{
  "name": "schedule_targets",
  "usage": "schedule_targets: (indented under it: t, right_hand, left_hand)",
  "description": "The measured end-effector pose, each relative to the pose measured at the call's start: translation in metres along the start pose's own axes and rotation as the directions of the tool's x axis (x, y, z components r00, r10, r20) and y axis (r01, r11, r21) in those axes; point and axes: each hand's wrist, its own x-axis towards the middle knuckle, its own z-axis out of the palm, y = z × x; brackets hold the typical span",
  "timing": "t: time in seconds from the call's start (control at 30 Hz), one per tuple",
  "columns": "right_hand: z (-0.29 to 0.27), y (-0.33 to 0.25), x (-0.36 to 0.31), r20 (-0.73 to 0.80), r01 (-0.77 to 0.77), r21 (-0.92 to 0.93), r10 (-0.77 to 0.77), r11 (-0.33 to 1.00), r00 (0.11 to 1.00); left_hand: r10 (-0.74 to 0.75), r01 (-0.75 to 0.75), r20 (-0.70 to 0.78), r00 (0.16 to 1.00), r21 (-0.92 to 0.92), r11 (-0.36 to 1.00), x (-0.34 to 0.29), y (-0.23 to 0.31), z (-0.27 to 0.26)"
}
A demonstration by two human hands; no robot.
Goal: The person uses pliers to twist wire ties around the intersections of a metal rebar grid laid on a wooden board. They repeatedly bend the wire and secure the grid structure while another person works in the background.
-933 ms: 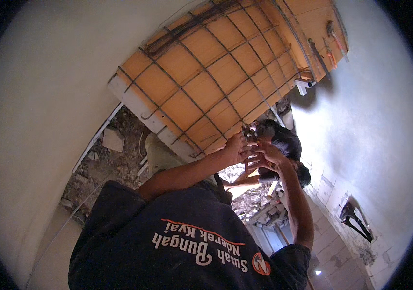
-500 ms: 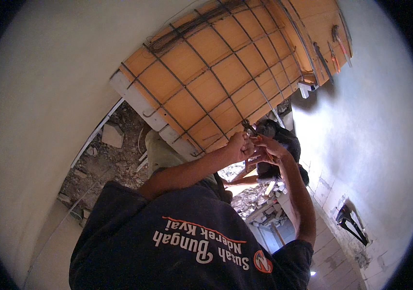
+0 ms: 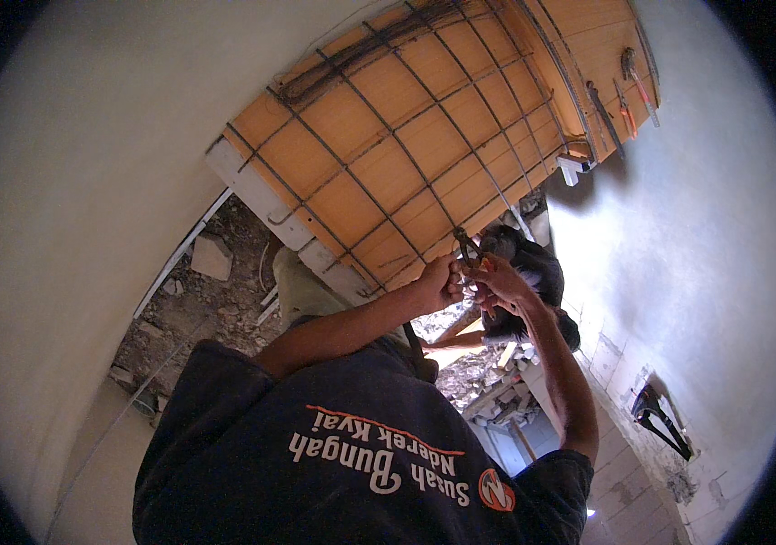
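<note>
My right hand (image 3: 499, 282) is closed around the handles of a pair of dark-jawed pincers (image 3: 467, 245), with a bit of orange handle showing between the fingers. The jaws point up at the near edge of a rebar grid (image 3: 397, 133), by the end of one bar. Close beside it, my left hand (image 3: 440, 283) is curled shut; what it grips, if anything, is hidden by its fingers. The grid of tied dark bars lies over an orange-brown wooden panel (image 3: 365, 182).
Another person (image 3: 538, 268) in dark clothes is bent low beyond my right hand. A hammer (image 3: 639, 80) and red-handled pliers (image 3: 626, 113) lie at the far right. Loose wire (image 3: 315, 86) lies across the grid's far side. Rubble (image 3: 215, 300) covers the ground at left.
The pincers stand more upright, with their handles showing wider apart. My left hand has dropped slightly down and left. My right fingers have curled in closer around the handles.
</note>
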Motion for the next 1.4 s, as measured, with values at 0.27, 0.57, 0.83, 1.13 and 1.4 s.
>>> schedule_targets:
  t: [0.27, 0.57, 0.83, 1.13, 1.4]
  right_hand:
    - [-0.010, 0.007, 0.016, 0.026, 0.098, -0.327, -0.095, 0.940, 0.995]
    - [-0.025, 0.032, 0.012, 0.121, -0.037, 0.329, -0.004, 0.944, 0.993]
    - [-0.009, -0.035, -0.013, 0.090, -0.003, -0.263, 0.028, 0.965, 0.996]
    - [-0.011, -0.001, -0.026, -0.132, -0.122, -0.991, -0.546, 0.054, 0.828]
    - [-0.041, -0.014, -0.027, 0.116, -0.363, 0.054, 0.355, 0.930, 0.928]
  left_hand:
    - [-0.028, 0.030, -0.045, 0.999, 0.061, 0.998, 0.004, -0.005, -0.003]
    - [0.031, -0.051, 0.242, 0.970, 0.076, 0.996, 0.003, -0.001, 0.048]
    - [0.334, -0.306, 0.064, 0.940, -0.271, 0.913, 0.127, -0.001, 0.025]
    - [0.263, -0.354, -0.390, 0.883, -0.184, 0.917, 0.129, -0.008, 0.064]
    - [0.074, -0.116, -0.185, 0.980, -0.225, 0.967, 0.077, -0.024, 0.057]
